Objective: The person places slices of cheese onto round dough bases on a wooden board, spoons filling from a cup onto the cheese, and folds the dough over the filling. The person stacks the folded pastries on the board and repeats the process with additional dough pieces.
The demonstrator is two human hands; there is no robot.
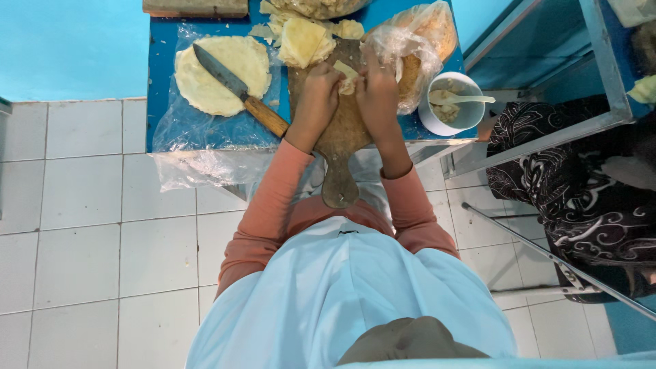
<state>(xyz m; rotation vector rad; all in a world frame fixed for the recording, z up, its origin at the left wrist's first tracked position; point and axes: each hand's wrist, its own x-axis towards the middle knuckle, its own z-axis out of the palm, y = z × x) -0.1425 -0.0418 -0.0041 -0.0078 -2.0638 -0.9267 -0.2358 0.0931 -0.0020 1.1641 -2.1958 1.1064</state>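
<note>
My left hand (pixel 318 92) and my right hand (pixel 377 92) meet over a wooden cutting board (pixel 339 147) and together pinch a small folded piece of pale dough (pixel 347 76). Both arms wear orange sleeves. A stack of thin pale wrappers (pixel 304 41) lies at the board's far end. A knife with a wooden handle (pixel 239 89) rests across a round flat dough sheet (pixel 222 65) to the left of my left hand.
A white bowl (pixel 437 119) with filling and a spoon (pixel 471 100) stands right of the board, behind a clear plastic bag (pixel 417 41). The blue table (pixel 164 116) carries plastic film. Another person in dark patterned cloth (pixel 581 198) sits at right by a metal frame. White tiled floor below.
</note>
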